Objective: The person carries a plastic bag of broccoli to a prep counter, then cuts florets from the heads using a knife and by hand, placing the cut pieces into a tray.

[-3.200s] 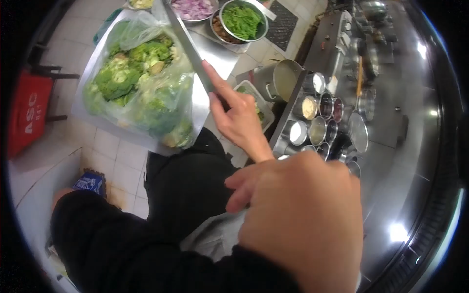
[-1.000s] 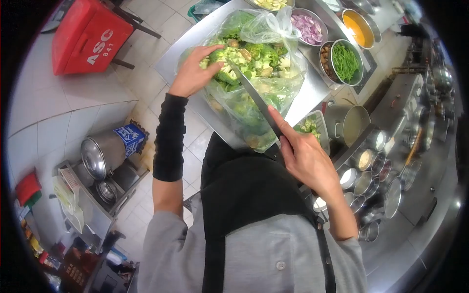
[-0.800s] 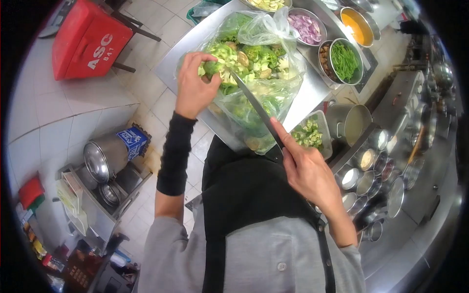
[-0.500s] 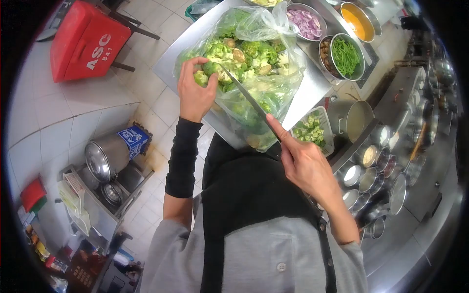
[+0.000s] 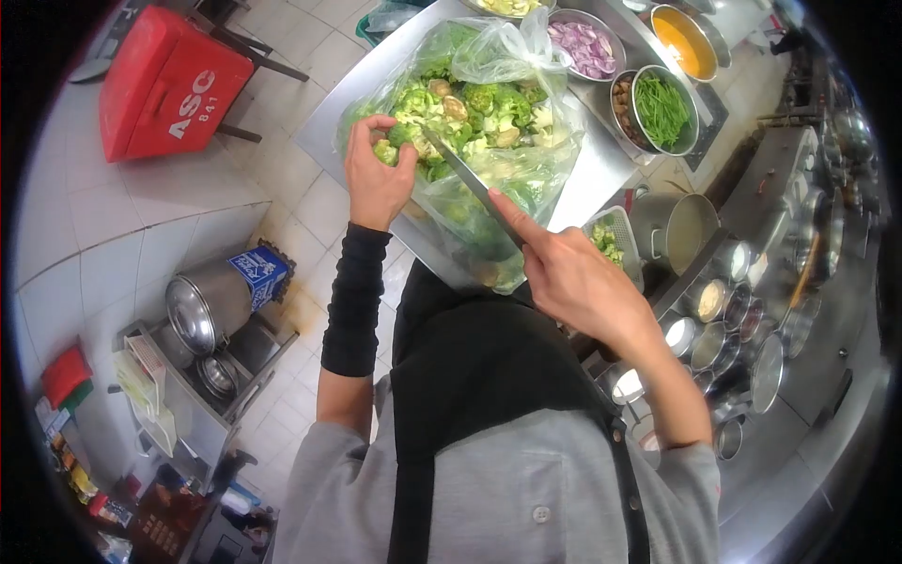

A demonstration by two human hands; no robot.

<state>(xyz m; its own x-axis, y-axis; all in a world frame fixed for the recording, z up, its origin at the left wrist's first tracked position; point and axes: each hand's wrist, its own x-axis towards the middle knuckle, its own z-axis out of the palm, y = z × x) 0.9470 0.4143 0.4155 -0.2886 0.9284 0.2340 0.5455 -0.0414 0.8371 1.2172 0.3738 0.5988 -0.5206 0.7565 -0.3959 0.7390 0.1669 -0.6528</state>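
A clear plastic bag lies spread open on a metal table, full of cut broccoli. At its left side my left hand has thumb and fingers curled round a broccoli piece. My right hand grips a long knife, index finger laid along the blade's spine. The blade slants up and left over the bag, its tip close to the broccoli by my left thumb. The knife's handle is hidden inside my right hand.
Bowls of chopped purple onion, green stalks and orange liquid stand at the upper right. A white basket of green pieces and a large pot sit right of the table. A red box is at the left.
My right hand has shifted left and up with the knife, and its forearm now covers part of the basket. My left hand stays almost in place at the broccoli piece.
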